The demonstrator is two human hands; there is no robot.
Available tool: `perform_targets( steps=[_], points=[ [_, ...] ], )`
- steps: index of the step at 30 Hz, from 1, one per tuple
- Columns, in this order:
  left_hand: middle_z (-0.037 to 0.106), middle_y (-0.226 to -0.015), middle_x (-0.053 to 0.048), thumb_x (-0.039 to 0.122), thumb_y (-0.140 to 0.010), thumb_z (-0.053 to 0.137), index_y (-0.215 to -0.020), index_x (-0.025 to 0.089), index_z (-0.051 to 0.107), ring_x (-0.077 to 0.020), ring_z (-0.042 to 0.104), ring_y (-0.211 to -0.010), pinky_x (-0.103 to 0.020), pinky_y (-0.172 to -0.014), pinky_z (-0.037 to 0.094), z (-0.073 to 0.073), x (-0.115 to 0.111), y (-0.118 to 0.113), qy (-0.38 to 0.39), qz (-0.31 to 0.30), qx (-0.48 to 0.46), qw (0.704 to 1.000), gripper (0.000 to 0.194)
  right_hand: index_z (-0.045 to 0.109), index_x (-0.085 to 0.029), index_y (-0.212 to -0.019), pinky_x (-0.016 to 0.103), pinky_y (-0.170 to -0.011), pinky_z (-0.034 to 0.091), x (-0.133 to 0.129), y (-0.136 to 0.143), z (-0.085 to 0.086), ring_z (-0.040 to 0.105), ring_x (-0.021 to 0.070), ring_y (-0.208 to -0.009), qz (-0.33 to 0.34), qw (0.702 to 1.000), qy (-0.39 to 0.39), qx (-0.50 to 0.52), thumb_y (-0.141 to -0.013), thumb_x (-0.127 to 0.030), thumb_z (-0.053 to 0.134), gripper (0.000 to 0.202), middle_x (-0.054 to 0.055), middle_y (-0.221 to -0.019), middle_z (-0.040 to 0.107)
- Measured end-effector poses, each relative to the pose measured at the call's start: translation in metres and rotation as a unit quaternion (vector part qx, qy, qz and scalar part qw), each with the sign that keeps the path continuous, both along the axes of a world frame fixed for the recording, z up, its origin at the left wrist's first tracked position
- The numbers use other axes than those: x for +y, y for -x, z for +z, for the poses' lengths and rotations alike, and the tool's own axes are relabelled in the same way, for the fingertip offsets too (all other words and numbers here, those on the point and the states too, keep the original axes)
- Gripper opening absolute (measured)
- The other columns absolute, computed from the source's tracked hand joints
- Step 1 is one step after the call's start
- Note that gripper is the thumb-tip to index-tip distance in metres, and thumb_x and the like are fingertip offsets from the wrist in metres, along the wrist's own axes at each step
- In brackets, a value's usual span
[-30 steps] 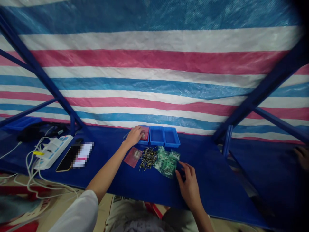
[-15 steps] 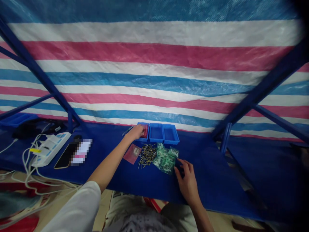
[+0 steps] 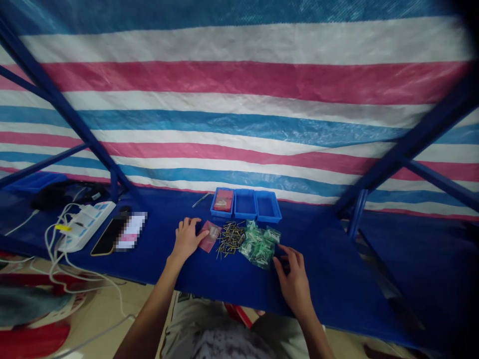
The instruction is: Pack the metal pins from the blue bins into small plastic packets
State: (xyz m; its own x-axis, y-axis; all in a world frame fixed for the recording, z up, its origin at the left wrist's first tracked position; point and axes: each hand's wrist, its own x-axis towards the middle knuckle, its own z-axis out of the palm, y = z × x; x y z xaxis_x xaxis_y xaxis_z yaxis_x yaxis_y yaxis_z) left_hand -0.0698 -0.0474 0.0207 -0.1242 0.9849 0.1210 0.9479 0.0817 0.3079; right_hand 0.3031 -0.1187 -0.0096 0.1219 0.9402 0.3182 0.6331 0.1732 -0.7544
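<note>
My left hand [image 3: 187, 238] is open, fingers apart, with its thumb at the left edge of a pink bag [image 3: 210, 236] that lies flat on the blue table. Right of that bag is a loose pile of thin metal pins [image 3: 231, 238], dark and brass-coloured. Several green bags [image 3: 259, 245] with small pale parts lie beside the pins. At their right edge rests my right hand [image 3: 292, 271], its fingers curved and apart, holding nothing. Behind the pile, three blue trays stand in a row: the left tray [image 3: 221, 213] holds pink bags [image 3: 223, 199].
A thin pen-like tool [image 3: 201, 200] lies left of the trays. Further left are a phone [image 3: 108, 236], a blurred-out sheet [image 3: 131, 230] and a white power strip [image 3: 88, 224] with cables. Blue metal struts [image 3: 358, 212] rise on both sides before a striped sheet [image 3: 239, 119].
My left hand has let go of the pink bags in the left tray and come back down to the pink bag on the table. My right hand stays beside the green bags.
</note>
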Motion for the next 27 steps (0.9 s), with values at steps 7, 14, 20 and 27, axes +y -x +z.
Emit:
perform_targets(
  steps=[7,14,20,27],
  points=[
    [0.063,-0.125,-0.010,0.038,-0.102,0.056,-0.128,0.027,0.065,-0.0312,0.057,-0.115,-0.043,-0.095,0.047,-0.008,-0.017,0.036,0.028,0.052,-0.035,0.998,0.029,0.056,-0.025,-0.136,0.047,-0.088,0.059,0.000,0.000,-0.003,0.067,0.0275,-0.101,0.008,1.000,-0.003,-0.008,-0.106,-0.051,0.050,0.040,0.014,-0.131,0.054],
    [0.056,-0.131,-0.014,0.053,-0.096,0.064,-0.153,0.027,0.047,-0.0347,0.057,-0.117,-0.042,-0.095,0.046,-0.008,-0.030,-0.001,0.027,0.016,0.001,1.000,0.065,0.057,-0.025,-0.135,0.049,-0.089,0.059,0.000,0.001,-0.004,0.067,0.0283,-0.101,0.008,1.000,-0.002,-0.019,-0.105,-0.051,0.050,0.040,0.014,-0.131,0.054],
    [0.059,-0.121,-0.012,0.046,-0.084,0.079,-0.135,0.026,0.061,-0.0348,0.059,-0.112,-0.042,-0.094,0.047,-0.002,-0.022,-0.019,0.039,0.017,-0.063,0.997,0.057,0.058,-0.025,-0.135,0.051,-0.092,0.059,-0.001,0.002,-0.003,0.067,0.0285,-0.100,0.015,0.999,-0.012,-0.033,-0.105,-0.050,0.051,0.039,0.014,-0.131,0.056],
    [0.070,-0.104,-0.001,0.026,-0.088,0.072,-0.122,0.028,0.055,-0.0237,0.070,-0.095,-0.032,-0.085,0.050,0.004,-0.020,-0.033,-0.021,-0.034,-0.295,0.955,0.038,0.061,-0.027,-0.133,0.047,-0.088,0.060,-0.003,0.014,0.009,0.068,0.0265,-0.098,0.015,1.000,-0.027,0.002,-0.105,-0.045,0.052,0.034,0.013,-0.129,0.058]
  ],
)
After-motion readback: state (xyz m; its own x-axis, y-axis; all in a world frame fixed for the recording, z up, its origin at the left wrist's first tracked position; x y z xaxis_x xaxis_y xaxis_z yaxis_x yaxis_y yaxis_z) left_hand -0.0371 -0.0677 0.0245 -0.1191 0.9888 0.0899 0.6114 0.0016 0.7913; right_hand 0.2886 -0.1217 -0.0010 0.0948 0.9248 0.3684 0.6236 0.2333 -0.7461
